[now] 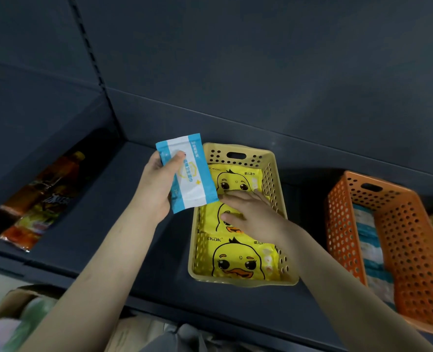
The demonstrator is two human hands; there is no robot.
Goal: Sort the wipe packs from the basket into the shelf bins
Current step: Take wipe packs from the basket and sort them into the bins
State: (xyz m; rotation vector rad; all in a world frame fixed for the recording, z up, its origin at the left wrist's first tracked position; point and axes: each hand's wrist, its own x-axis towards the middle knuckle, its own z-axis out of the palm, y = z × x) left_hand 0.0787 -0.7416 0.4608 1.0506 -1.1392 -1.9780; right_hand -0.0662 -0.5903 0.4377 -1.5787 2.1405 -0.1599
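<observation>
The blue and white pack point(190, 174) is up in the air over the dark shelf point(124, 224), at the left edge of the yellow bin point(240, 282). Its right side covers part of that bin's left wall. The bin is full of yellow duck packs point(238, 262), lying flat in a row. The right hand point(251, 214) lies flat on the middle one, with fingers straight and spread, and holds nothing. Its fingertips are just beside the near corner of the blue and white pack.

The pack's long side runs away from the person, and its far end leans a little to the left. Its printed face looks up at the camera.

The left hand point(157, 184) grips the pack from the left side. The thumb lies across the front near the far end, and the fingers are hidden behind it (so the pack sticks out to the right of the hand).

An orange bin point(413, 250) sits well to the right with more blue and white packs point(370, 240) inside. Far left on the shelf lie a bottle point(58, 174) and a snack bag point(32, 219). A cardboard box point(9, 301) is down at the lower left.
</observation>
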